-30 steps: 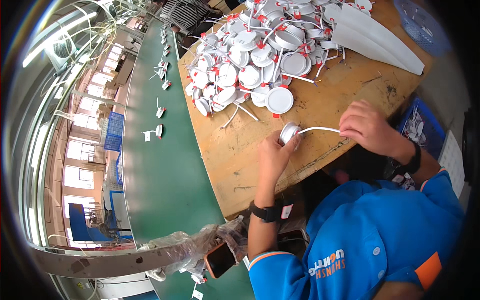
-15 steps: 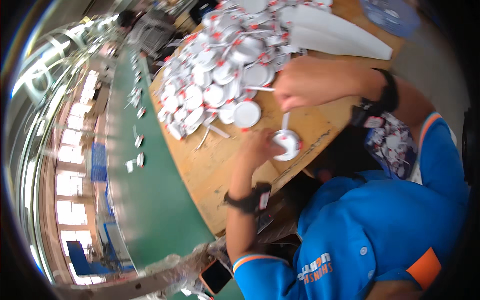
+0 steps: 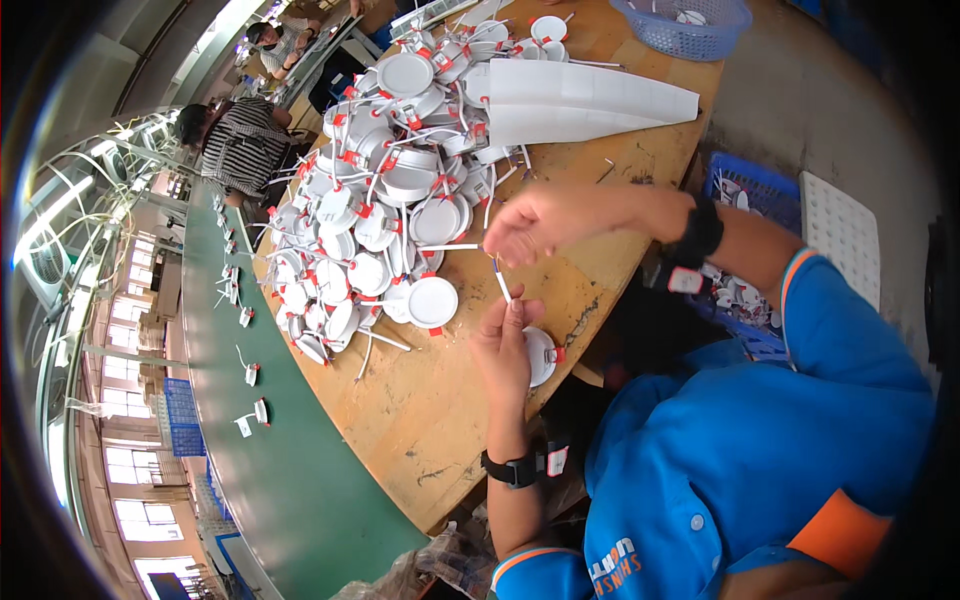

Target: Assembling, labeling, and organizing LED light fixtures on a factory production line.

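Observation:
My left hand point(image 3: 505, 335) is closed, pinching the white cable point(image 3: 504, 286) of a round white downlight point(image 3: 540, 357) with a red clip. The lamp lies beside this hand at the table's near edge, partly hidden by the fingers. From the pinch the cable rises to thin coloured wire ends. Around those wire ends curl the fingers of my right hand point(image 3: 528, 228); the exact grip is partly hidden. Another white cable point(image 3: 450, 247) reaches from the pile to the right fingertips. Left of my hands spreads a large heap of similar downlights point(image 3: 405, 185).
A white foam sheet point(image 3: 590, 100) lies behind my right hand on the wooden table point(image 3: 420, 430). Beyond it stands a blue basket point(image 3: 690, 30). Blue crates point(image 3: 755, 185) with lamp parts sit at right. A green conveyor point(image 3: 300, 470) carries several lamps; a person in stripes point(image 3: 245, 145) is beside it.
The view has shifted. The lamp under my left hand has moved from lying face-on to the table's edge, and the left fingers now pinch its cable. My right fingers have loosened from a tight fist.

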